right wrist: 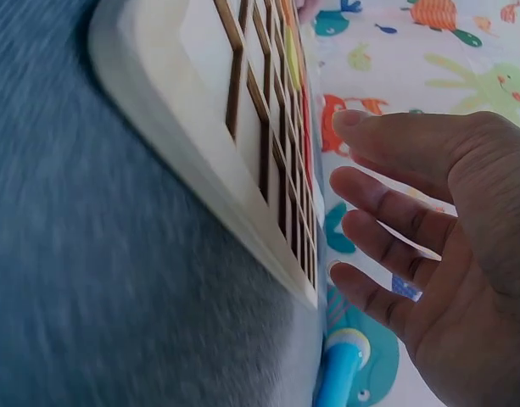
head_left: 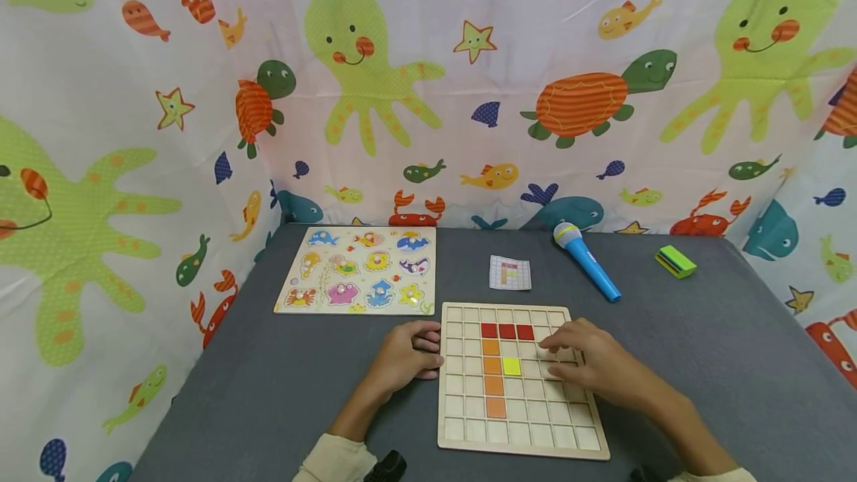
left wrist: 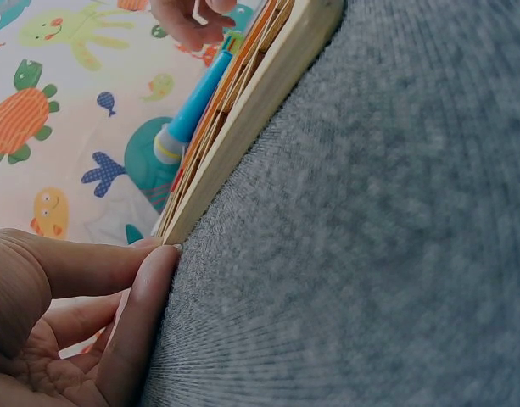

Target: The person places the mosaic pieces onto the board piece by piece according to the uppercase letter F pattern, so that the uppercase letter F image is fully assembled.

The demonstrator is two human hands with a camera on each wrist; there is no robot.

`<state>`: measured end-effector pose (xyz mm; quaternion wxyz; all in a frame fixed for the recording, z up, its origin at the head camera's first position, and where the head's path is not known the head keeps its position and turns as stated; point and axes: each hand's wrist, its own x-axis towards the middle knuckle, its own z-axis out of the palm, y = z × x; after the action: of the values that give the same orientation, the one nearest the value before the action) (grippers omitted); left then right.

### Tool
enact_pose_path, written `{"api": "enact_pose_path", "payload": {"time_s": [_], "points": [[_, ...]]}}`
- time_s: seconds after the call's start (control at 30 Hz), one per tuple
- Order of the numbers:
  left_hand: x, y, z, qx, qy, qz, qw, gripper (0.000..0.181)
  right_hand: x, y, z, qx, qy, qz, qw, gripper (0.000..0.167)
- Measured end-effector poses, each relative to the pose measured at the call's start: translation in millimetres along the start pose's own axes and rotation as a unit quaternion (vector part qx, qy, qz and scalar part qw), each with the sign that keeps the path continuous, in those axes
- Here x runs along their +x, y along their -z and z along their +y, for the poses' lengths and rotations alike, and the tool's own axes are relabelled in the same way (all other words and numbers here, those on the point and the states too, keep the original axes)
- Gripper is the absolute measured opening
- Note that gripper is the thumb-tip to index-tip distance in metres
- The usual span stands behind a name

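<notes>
A wooden grid board (head_left: 469, 428) lies flat on the dark table. Set in its cells are three red tiles (head_left: 507, 332), a column of several orange tiles (head_left: 493, 366) and one yellow tile (head_left: 512, 367). At the board's left edge, my left hand (head_left: 405, 355) holds the rim between thumb and finger; the left wrist view shows these fingertips (left wrist: 162, 254) meeting at the wood. My right hand (head_left: 596, 359) hovers over the board's right side with nothing in it. Its relaxed, spread fingers (right wrist: 387, 203) are plain in the right wrist view.
Behind the board lie a peg puzzle (head_left: 355, 271) with sea animals, a small printed grid card (head_left: 509, 273), a blue toy microphone (head_left: 589, 262) and a green block-like item (head_left: 676, 262) with coloured layers. A sea-animal curtain (head_left: 428, 169) encloses the table (head_left: 268, 393) at the back and sides.
</notes>
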<state>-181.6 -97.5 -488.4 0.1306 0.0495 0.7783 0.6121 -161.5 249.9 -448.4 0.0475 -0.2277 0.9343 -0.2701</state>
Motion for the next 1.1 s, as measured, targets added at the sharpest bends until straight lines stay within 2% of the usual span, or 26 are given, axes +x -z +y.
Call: {"api": "enact_pose_path", "payload": {"time_s": [0.2, 0.47, 0.93, 1.1], "points": [[-0.8, 0.1, -0.6, -0.003, 0.002, 0.000, 1.0000, 0.056, -9.5, 8.6, 12.3, -0.020, -0.019, 0.016, 0.9995, 0.031], [-1.2, 0.3, -0.6, -0.003, 0.005, 0.002, 1.0000, 0.055, -22.0, 13.8, 21.8, -0.021, -0.048, 0.025, 0.9983, 0.032], [0.2, 0.0, -2.8, -0.001, -0.004, -0.001, 1.0000, 0.056, -49.4, 21.2, 48.5, -0.057, -0.066, 0.053, 0.9948, 0.037], [0.7, -0.1, -2.2, -0.002, -0.004, 0.000, 1.0000, 0.056, -57.0, 25.2, 56.8, -0.048, -0.085, 0.043, 0.9943, 0.040]]}}
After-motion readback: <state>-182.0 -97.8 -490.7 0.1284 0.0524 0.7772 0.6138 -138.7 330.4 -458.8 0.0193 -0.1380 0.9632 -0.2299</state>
